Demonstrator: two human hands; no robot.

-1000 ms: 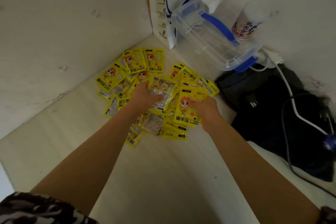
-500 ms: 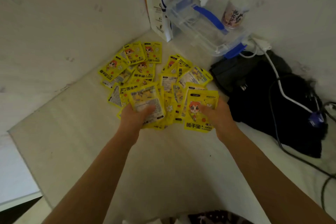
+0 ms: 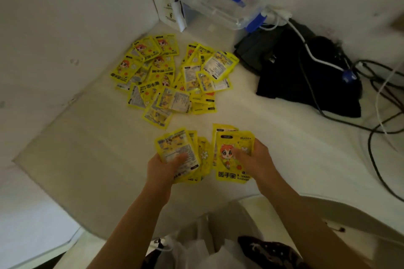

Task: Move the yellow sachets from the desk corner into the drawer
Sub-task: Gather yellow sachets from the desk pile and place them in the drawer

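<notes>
Pulling back from the far corner, the left hand [image 3: 161,169] and right hand [image 3: 254,160] each gripped a fan of flat yellow foil sachets [image 3: 235,155]. Most of the scattered yellow pile [image 3: 168,76] remained on the pale desk [image 3: 87,148]; the drawer was not clearly in view.

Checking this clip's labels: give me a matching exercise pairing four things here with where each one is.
Things:
1. left hand
2. right hand
3. clear container
4. black bag

Places or states:
A. under a white cable
B. gripping sachets printed side up
C. at the back wall, blue handle
D. gripping sachets cartoon side up

Pairs: 1-B, 2-D, 3-C, 4-A
</notes>
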